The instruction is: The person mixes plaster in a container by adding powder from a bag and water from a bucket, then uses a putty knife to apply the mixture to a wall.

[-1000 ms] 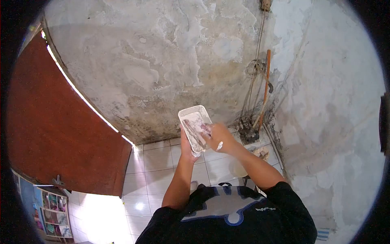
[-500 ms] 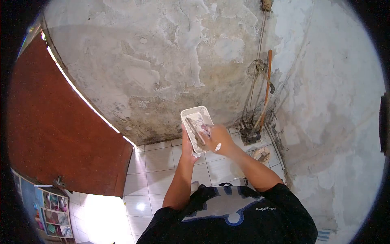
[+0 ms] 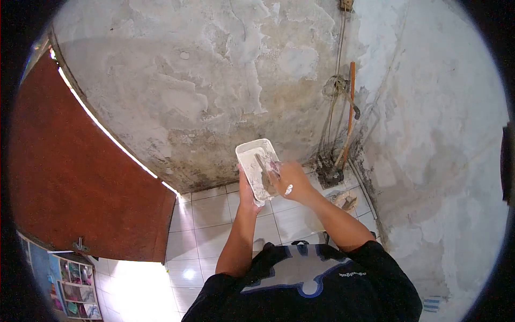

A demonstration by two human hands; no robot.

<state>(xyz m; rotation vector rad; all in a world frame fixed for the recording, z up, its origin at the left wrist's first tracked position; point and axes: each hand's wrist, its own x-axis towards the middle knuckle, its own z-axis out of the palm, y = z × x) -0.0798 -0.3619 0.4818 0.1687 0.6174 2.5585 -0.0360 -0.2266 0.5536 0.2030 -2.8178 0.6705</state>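
Observation:
My left hand point(image 3: 247, 191) is wrapped round the left side and near end of a white rectangular plastic tub point(image 3: 253, 143). The tub is smeared with pale, wet-looking filler paste point(image 3: 248, 161). Over its right side is my right hand point(image 3: 293, 181), fingers closed on a putty knife point(image 3: 262, 164) whose thin blade reaches into the paste. My fingers cover the knife's handle. A white smear of paste marks the back of my right hand.
Ahead stands a patchy, peeling wall point(image 3: 214, 96); another wall point(image 3: 429, 161) rises on the right. Pipes point(image 3: 351, 102) run down the corner. A broken-edged bowl-like object point(image 3: 345, 200) sits on the tiled floor point(image 3: 212, 209). At left are a brown door point(image 3: 91, 177) and shelves point(image 3: 78, 284).
Within the tub, the putty knife's blade has turned and shifted to the right with my right hand. My left hand keeps its hold. The whole view has moved slightly.

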